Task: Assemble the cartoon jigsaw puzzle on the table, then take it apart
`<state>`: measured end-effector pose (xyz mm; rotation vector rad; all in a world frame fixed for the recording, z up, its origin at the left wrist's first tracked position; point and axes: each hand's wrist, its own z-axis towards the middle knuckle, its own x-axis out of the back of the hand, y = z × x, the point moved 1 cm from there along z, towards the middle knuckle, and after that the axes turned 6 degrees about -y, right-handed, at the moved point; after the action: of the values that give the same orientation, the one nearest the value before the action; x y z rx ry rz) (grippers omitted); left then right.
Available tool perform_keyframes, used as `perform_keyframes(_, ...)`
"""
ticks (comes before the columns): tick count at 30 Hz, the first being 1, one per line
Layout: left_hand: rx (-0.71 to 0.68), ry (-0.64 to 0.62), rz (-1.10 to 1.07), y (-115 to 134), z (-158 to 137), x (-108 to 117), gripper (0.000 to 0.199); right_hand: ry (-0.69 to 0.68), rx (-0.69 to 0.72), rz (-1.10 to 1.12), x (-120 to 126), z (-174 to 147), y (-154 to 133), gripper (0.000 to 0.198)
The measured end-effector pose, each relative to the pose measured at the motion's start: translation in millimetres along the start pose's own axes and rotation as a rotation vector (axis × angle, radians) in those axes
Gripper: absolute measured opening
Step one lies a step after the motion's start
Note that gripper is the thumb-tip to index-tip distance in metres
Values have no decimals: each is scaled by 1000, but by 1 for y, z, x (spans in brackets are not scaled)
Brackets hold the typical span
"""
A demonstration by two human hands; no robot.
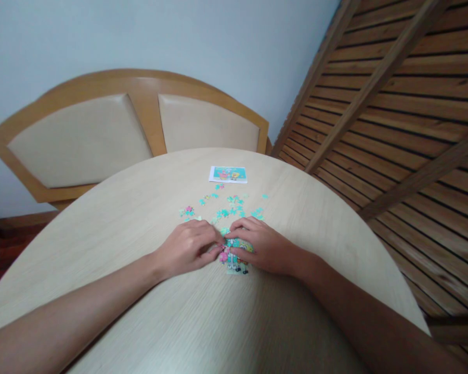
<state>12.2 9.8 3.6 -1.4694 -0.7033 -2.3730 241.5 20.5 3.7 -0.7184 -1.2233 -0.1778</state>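
A partly joined jigsaw puzzle [236, 264] in teal, yellow and pink lies flat on the table near its middle. My left hand [189, 245] is at the puzzle's left edge, thumb and fingertips closed together on a pink puzzle piece [223, 255]. From the right, my right hand [268, 246] rests over the puzzle, fingers apart and touching its surface. That hand covers part of the yellow figure. Loose teal puzzle pieces [223, 213] are scattered just beyond both hands.
A picture card [229, 174] with a white border lies toward the far side of the round wooden table [140, 208]. More loose pieces [189, 210] lie beyond my left hand. A padded bench back [144, 85] stands behind the table, and a slatted wooden panel [378, 119] rises on the right.
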Motion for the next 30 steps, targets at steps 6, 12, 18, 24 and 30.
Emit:
perform_keyframes(6, -70, 3, 120, 3, 1, 3, 16, -1, -4, -10, 0, 1, -1, 28)
perform_keyframes(12, -52, -6, 50, 3, 1, 2, 18, 4, -4, -9, 0, 1, -1, 26)
perform_keyframes(18, -30, -18, -29, 0, 1, 0, 14, 12, 5, -3, -1, 0, 0, 27)
perform_keyframes(24, 19, 1, -10, -1, 0, 5, 13, -2, 1, -3, 1, 1, -1, 27)
perform_keyframes(30, 229, 136, 55, -17, -4, 8, 17, 6, 37, -8, 5, -1, -2, 25)
